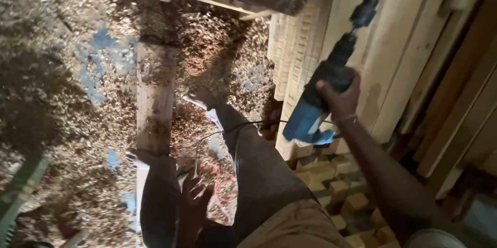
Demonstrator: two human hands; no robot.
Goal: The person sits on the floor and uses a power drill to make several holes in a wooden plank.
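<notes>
My right hand [339,98] grips a blue and black electric drill [323,95] and holds it up, its chuck and bit [370,4] aimed toward the upper right at pale wooden boards [393,56]. My left hand [194,191] hangs low between my legs, fingers spread, holding nothing. A thin black cord [228,130] runs from the drill across my trouser leg [253,160]. I stand on a floor thick with sawdust.
A wooden plank [154,98] lies on the sawdust floor [62,72] by my feet. Stacked timber [295,46] and small wood offcuts [341,186] sit to the right. A red cord [222,186] loops on the floor. A green object [18,191] is at lower left.
</notes>
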